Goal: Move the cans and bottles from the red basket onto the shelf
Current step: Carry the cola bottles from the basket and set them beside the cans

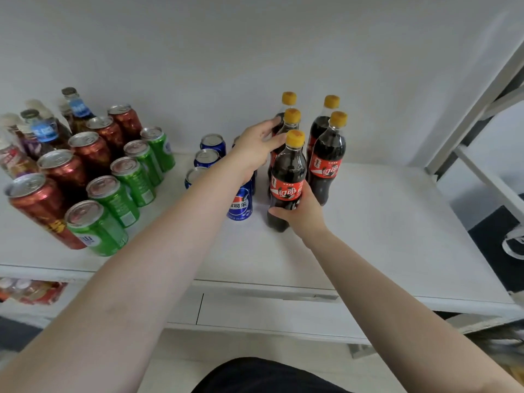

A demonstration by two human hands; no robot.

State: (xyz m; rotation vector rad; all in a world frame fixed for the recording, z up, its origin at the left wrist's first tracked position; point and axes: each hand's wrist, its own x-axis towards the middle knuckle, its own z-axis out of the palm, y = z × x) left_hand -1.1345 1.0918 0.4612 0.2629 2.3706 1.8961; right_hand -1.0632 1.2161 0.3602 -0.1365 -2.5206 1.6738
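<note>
Several cola bottles with yellow caps and red labels stand in two rows on the white shelf (382, 222). My right hand (303, 214) grips the lower body of the front cola bottle (286, 177), which stands on the shelf. My left hand (255, 148) reaches over the blue cans (239, 205), its fingers curled around the bottle (290, 121) just behind the front one. The red basket is not in view.
Rows of green cans (113, 197) and red cans (65, 171) fill the shelf's left part, with small bottles (42, 129) behind them. A white frame post (479, 100) rises at the right. Bare shelf lies right of the cola bottles. Packaged goods (34, 292) sit below.
</note>
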